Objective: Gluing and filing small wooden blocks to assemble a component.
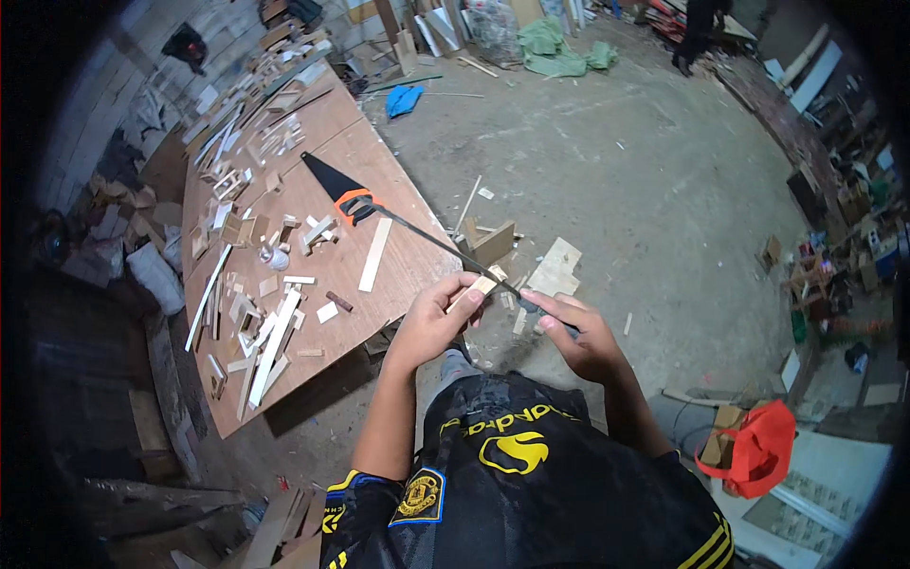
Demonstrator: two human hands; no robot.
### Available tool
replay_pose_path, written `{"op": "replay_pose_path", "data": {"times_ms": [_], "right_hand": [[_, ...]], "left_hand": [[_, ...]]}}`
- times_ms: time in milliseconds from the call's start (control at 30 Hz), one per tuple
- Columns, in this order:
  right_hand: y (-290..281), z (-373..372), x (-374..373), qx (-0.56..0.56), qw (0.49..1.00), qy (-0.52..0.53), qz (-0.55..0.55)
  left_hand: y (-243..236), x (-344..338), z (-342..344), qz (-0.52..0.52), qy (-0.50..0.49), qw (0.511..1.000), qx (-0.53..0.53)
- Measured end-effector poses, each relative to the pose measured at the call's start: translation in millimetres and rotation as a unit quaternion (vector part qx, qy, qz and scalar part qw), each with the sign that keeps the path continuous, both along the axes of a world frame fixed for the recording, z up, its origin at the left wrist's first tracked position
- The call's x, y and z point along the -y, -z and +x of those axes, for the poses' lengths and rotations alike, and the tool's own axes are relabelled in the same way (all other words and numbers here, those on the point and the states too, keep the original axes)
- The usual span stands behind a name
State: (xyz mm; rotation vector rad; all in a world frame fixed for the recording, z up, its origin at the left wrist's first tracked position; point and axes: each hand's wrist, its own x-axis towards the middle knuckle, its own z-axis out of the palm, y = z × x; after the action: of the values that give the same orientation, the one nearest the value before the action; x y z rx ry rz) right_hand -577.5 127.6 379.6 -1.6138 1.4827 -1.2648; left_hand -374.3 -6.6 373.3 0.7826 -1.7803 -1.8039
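My left hand is closed on a small pale wooden piece, thumb on top. My right hand grips the dark handle end of a long, thin dark tool, its exact kind unclear, which crosses the wooden piece and reaches out over the workbench. On the plywood workbench to the left lie a handsaw with a black blade and orange-black handle, a pale flat strip, a whitish container and several scattered wooden offcuts and small frames.
Boards and scraps lie on the concrete floor beside the bench. A red bag is at lower right. Green sheeting and a blue item are farther back. A person in dark clothes stands at the back right.
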Motion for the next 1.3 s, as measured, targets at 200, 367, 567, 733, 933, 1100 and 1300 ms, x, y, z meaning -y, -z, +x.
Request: {"op": "replay_pose_path", "data": {"times_ms": [200, 367, 567, 733, 933, 1100, 1300], "right_hand": [[-21, 19, 3, -0.015, 0.999, -0.038, -0.013], [-29, 23, 5, -0.010, 0.998, -0.055, -0.020], [-31, 19, 0, 0.008, 0.998, -0.045, -0.038], [-23, 13, -10, 0.008, 0.999, -0.017, -0.039], [-16, 7, -23, -0.006, 0.998, 0.017, -0.054], [-24, 8, -36, -0.023, 0.997, 0.057, -0.036], [-34, 9, -43, -0.096, 0.989, 0.109, -0.003]], "left_hand": [[-23, -19, 31, -0.075, -0.084, 0.994, 0.006], [-37, -28, 39, -0.160, -0.142, 0.976, 0.029], [-52, -33, 32, -0.173, -0.134, 0.975, 0.027], [-48, -38, 20, -0.171, -0.126, 0.976, 0.041], [-37, -45, 7, -0.146, -0.099, 0.983, 0.050], [-24, -49, -5, -0.160, -0.079, 0.984, 0.030], [-25, -52, -14, -0.154, -0.100, 0.979, 0.083]]}}
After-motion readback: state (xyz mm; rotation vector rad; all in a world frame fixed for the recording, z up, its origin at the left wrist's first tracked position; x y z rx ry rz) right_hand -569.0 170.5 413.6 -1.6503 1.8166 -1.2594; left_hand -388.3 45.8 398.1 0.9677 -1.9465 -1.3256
